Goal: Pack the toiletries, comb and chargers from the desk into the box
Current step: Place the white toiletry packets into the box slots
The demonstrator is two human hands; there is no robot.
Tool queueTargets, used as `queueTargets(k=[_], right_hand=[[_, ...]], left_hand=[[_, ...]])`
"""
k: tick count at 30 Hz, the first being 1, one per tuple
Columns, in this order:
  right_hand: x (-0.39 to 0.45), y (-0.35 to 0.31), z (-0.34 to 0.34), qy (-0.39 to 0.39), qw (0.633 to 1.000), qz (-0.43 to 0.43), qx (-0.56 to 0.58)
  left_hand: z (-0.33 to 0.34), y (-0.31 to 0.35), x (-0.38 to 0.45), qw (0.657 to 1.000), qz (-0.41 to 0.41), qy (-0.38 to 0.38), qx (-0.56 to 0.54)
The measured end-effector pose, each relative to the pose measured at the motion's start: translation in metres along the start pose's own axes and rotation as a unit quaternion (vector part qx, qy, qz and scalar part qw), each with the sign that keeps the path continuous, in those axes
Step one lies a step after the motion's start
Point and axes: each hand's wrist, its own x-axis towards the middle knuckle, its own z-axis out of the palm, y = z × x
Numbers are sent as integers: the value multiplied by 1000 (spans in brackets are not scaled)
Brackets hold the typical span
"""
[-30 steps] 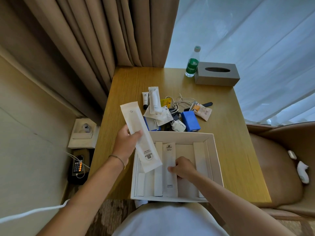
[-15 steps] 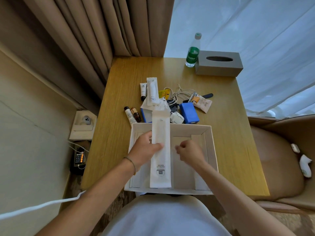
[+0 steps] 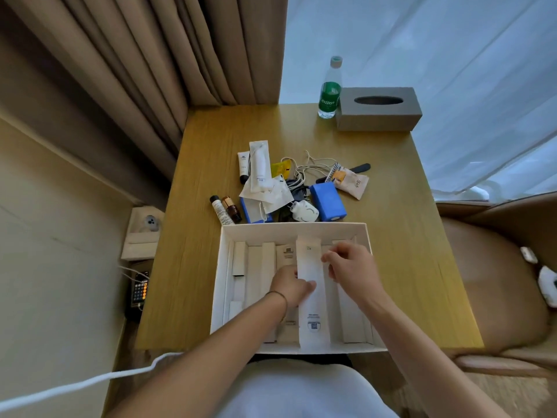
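Observation:
A white open box (image 3: 294,228) with cardboard dividers sits at the desk's near edge. A long white paper packet (image 3: 312,315) lies lengthwise in its middle, beside another white packet (image 3: 285,254). My left hand (image 3: 291,286) pinches the long packet's left edge; my right hand (image 3: 351,267) touches its right side with fingers bent. Behind the box lies a pile: a sealed white packet (image 3: 259,167), a white tube (image 3: 243,164), two small bottles (image 3: 226,210), a blue block (image 3: 328,202), a white charger (image 3: 304,212), tangled cables (image 3: 310,165), a cloth pouch (image 3: 352,182).
A green-labelled water bottle (image 3: 330,89) and a grey tissue box (image 3: 378,108) stand at the desk's far right. Curtains hang behind. A tan chair (image 3: 494,282) is to the right. A socket box (image 3: 144,233) and a phone (image 3: 139,289) lie left, below the desk.
My left hand carried the long white packet from above the desk's left side down into the box's middle. My right hand shifted from the first packet to the new one.

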Motion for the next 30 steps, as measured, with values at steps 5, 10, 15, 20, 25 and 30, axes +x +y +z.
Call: queueTargets(k=[5,10,15,20,25,30], right_hand=[[-7,2,-5,-13,1000,-4,12],[-9,2,-5,-15,1000,-10,18],[-6,3,-2,-13,1000,-13,19],[-3,0,1,-21,999,-24,12],[12,-30,-2,-21,998,-46,30],[45,-79,5,-23,997,-75,13]], left_hand=[[16,-4,19,996,-2,34,88],[16,-8,29,963,-15,85,256],[9,-5,33,901,-2,80,426],[5,2,29,862,10,56,504],[-13,12,3,878,33,79,470],[-57,30,-35,964,121,84,222]])
